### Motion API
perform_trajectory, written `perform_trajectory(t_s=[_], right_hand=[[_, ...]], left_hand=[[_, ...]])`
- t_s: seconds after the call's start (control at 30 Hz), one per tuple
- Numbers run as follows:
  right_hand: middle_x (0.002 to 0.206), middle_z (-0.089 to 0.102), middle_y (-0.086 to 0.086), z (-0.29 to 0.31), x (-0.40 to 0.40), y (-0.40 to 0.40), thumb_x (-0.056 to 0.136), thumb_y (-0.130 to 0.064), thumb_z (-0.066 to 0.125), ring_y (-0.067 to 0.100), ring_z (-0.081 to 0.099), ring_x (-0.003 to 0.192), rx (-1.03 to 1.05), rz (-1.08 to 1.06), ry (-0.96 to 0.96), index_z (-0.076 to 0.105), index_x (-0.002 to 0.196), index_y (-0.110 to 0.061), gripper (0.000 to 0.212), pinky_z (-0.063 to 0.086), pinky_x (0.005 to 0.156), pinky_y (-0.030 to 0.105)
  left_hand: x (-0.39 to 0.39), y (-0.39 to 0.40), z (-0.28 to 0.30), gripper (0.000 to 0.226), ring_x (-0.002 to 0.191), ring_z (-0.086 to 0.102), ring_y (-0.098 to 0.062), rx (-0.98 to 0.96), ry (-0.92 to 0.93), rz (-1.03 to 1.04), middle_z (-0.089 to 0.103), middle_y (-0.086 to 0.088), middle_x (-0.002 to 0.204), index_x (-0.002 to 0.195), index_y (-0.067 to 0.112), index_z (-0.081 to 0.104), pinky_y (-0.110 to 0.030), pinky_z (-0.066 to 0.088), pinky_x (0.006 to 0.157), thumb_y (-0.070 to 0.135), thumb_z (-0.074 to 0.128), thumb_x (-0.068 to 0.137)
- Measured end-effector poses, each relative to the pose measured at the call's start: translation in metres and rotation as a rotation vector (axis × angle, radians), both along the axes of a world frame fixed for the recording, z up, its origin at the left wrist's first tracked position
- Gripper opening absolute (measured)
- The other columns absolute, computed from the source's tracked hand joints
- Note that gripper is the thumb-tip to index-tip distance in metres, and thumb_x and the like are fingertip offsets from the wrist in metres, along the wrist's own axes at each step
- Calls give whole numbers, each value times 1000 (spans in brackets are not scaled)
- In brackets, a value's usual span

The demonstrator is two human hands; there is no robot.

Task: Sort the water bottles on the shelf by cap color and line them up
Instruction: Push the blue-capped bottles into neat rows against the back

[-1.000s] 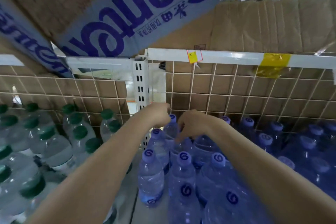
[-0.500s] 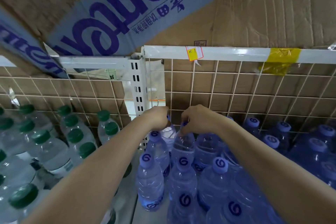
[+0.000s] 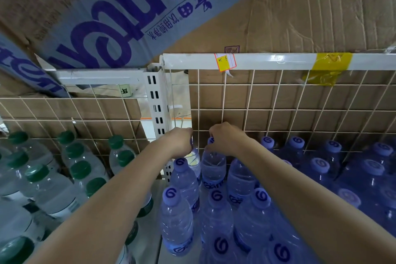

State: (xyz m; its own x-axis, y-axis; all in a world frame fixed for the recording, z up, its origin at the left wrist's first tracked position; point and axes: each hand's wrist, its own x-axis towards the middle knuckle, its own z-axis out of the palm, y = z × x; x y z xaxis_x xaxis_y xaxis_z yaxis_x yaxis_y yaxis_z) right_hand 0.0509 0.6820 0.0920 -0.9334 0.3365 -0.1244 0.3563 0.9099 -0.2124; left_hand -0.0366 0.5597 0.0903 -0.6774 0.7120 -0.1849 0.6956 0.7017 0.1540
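Both hands are at the back of the shelf, just right of the white slotted post (image 3: 157,113) that divides it. The left hand (image 3: 179,141) is curled around the top of one bottle (image 3: 194,162) that stands directly beside the post; its cap is hidden under the fingers, so I cannot tell its color. The right hand (image 3: 225,138) pinches the purple cap of the next bottle (image 3: 213,169), which stands upright, a little further right from the post and close to the wire grid (image 3: 278,100) behind.

Both bottles have their long axis vertical, directly under each hand. The purple-capped bottles (image 3: 260,197) fill the shelf right of the post, and the green-capped bottles (image 3: 80,169) stand left of it. I judge the sorting is nearly done, and the coming move is pushing these two back into line.
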Motion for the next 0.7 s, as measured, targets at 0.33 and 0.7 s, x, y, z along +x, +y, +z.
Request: perform_trajectory(t_s=[0.33, 0.7], right_hand=[[121, 60, 7, 16, 17, 16, 85, -41, 68, 26, 59, 104, -64, -17, 35, 49, 131, -15, 57, 51, 88, 41], [121, 63, 9, 19, 71, 63, 87, -39, 59, 29, 60, 108, 109, -327, -104, 64, 118, -20, 36, 48, 85, 34]], left_hand=[[11, 8, 9, 29, 98, 58, -29, -83, 209, -9, 56, -14, 117, 119, 7, 51, -31, 42, 70, 9, 51, 91], [62, 46, 17, 29, 91, 58, -19, 187, -181, -404, 60, 3, 98, 107, 24, 61, -32, 49, 79, 42, 64, 85]])
